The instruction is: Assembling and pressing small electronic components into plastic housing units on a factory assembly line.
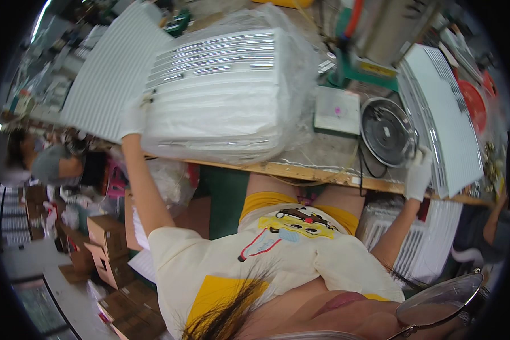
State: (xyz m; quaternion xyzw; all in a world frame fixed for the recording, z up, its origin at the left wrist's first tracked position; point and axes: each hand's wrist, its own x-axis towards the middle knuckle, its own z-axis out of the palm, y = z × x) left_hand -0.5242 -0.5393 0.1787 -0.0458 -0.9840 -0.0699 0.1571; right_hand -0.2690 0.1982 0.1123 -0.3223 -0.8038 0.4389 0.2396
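Hands (133, 118) (418, 173) — apparently at panel edges (436, 113)

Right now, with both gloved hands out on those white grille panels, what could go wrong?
1. The left hand grips only the end of a plastic-wrapped stack of panels that reaches the bench edge; it could slip off.
2. The right hand holds the edge of a tilted panel beside the round metal disc; the two could knock together.
3. Arms are spread wide, so neither hand can back up the other.

White ribbed grille (442, 119), white gloves (418, 173), green mat (374, 79)
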